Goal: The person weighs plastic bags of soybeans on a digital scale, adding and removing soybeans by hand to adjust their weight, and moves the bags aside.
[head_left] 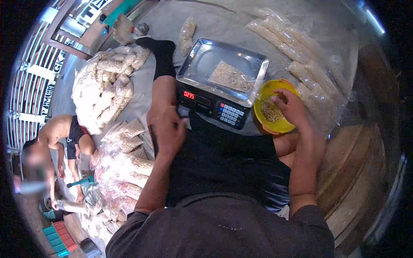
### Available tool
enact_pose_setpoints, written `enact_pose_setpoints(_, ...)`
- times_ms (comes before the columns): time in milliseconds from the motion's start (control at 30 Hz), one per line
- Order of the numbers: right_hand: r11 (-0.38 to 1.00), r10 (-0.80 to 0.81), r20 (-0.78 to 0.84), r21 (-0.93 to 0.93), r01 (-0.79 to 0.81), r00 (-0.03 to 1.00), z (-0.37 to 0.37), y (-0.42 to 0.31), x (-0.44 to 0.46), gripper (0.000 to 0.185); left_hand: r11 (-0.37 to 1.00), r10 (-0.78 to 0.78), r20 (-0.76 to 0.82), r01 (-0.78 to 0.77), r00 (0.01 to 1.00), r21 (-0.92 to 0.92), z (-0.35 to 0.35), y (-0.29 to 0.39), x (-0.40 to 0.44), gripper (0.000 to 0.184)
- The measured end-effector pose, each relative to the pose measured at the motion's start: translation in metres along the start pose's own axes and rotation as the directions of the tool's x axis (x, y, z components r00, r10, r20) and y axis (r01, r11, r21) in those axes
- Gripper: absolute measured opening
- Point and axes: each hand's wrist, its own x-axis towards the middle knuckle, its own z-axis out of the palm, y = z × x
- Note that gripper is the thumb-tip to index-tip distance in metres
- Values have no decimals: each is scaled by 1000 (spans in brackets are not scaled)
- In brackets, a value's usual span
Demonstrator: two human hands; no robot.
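A digital scale (pixel 211 107) with red lit digits and a steel tray (pixel 198 60) stands in front of me. On the tray lies a clear bag of pale pieces (pixel 230 76). My right hand (pixel 289 105) is over the right side of a yellow bowl (pixel 284 88), its fingers curled together; whether they hold anything is too small to tell. Pale pieces (pixel 272 111) lie in the bowl. My left hand (pixel 168 131) rests by my left leg, left of the scale, fingers bent and partly apart, with no object visible in it.
Filled bags (pixel 107 81) are heaped at the left, with more bags (pixel 133 165) below them. Long filled bags (pixel 297 47) lie at the right. One bag (pixel 187 36) lies behind the scale. Another person (pixel 58 133) crouches at far left near green and red crates (pixel 56 238).
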Motion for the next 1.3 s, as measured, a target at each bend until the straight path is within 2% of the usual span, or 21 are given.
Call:
enact_pose_setpoints(33, 999, -5, 24, 38, 4, 1000, -3, -7, 2, 35, 963, -92, 189, 136, 978, -234, 5, 29, -1, 47)
enact_pose_setpoints(67, 997, -5, 45, 76, 2, 999, -4, -8, 3, 36, 935, -22, 297, 125, 955, -333, 17, 47, -6, 45)
enact_pose_setpoints(100, 998, -51, 51, 33, 49, 997, 0, 2, 7, 35, 895, 61, 396, 126, 916, -428, 29, 64, -12, 43)
enact_pose_setpoints(167, 990, -129, 68, -52, 132, 989, 13, 28, 17, 33, 861, 383, 485, -114, 786, -495, 55, 99, -26, 45)
enact_pose_setpoints(233, 989, -144, 55, -9, 145, 988, 15, 33, 19, 31, 663, 732, 377, -466, 568, -585, 72, 132, -26, 42)
enact_pose_setpoints(267, 988, -154, 50, 9, 154, 987, 16, 31, 20, 30, 663, 741, 413, -481, 529, -573, 79, 146, -26, 39)
enact_pose_setpoints(333, 966, -175, 16, 194, 168, 985, 10, 14, 17, 26, 660, 751, 479, -512, 454, -549, 88, 166, -26, 34)
enact_pose_setpoints(367, 943, -180, -3, 283, 174, 984, 9, 5, 16, 25, 704, 710, 477, -509, 518, -496, 92, 170, -19, 32)
enact_pose_setpoints(433, 922, -212, -19, 328, 206, 977, 14, -3, 17, 24, 781, 624, 458, -486, 634, -392, 101, 180, 3, 31)
enact_pose_setpoints(467, 911, -227, -30, 347, 223, 973, 15, -5, 18, 23, 900, 433, 555, -304, 710, -313, 94, 191, 19, 21)
enact_pose_setpoints(567, 895, -367, -41, 257, 365, 929, 29, 5, 27, 25, 949, 313, 351, -275, 882, -156, 93, 193, 54, 13)
enact_pose_setpoints(633, 873, -449, -7, 207, 441, 893, 35, 10, 32, 36, 976, 177, 139, -156, 974, -151, 96, 186, 74, 16)
enact_pose_setpoints(700, 871, -487, 37, 88, 483, 873, 39, 5, 33, 42, 955, 273, -77, -280, 959, -96, 95, 162, 101, 28)
enact_pose_setpoints(733, 860, -508, 30, -35, 509, 861, 51, 13, 38, 46, 947, 292, -44, -295, 956, -126, 96, 147, 112, 31)
enact_pose_setpoints(833, 904, -422, 146, -2, 427, 895, 48, -7, 44, 41, 922, 345, 23, -334, 938, -194, 105, 113, 126, 40)
enact_pose_setpoints(933, 915, -319, 176, -199, 351, 931, 64, -15, 52, 33, 905, 383, 48, -364, 923, -218, 110, 106, 124, 43)
enact_pose_setpoints(1033, 906, -329, 101, -248, 344, 939, 65, -28, 51, 31, 910, 390, 60, -374, 919, -181, 115, 103, 118, 43)
enact_pose_setpoints(1067, 864, -294, 121, -391, 317, 948, 67, -35, 51, 34, 908, 384, 43, -370, 922, -196, 118, 104, 116, 44)
enact_pose_setpoints(1167, 842, -338, 129, -402, 360, 932, 79, -33, 57, 35, 909, 373, 10, -363, 928, -206, 124, 101, 113, 45)
enact_pose_setpoints(1300, 774, -302, 184, -525, 353, 935, 76, -51, 57, 34, 927, 347, 38, -337, 937, -162, 126, 100, 115, 47)
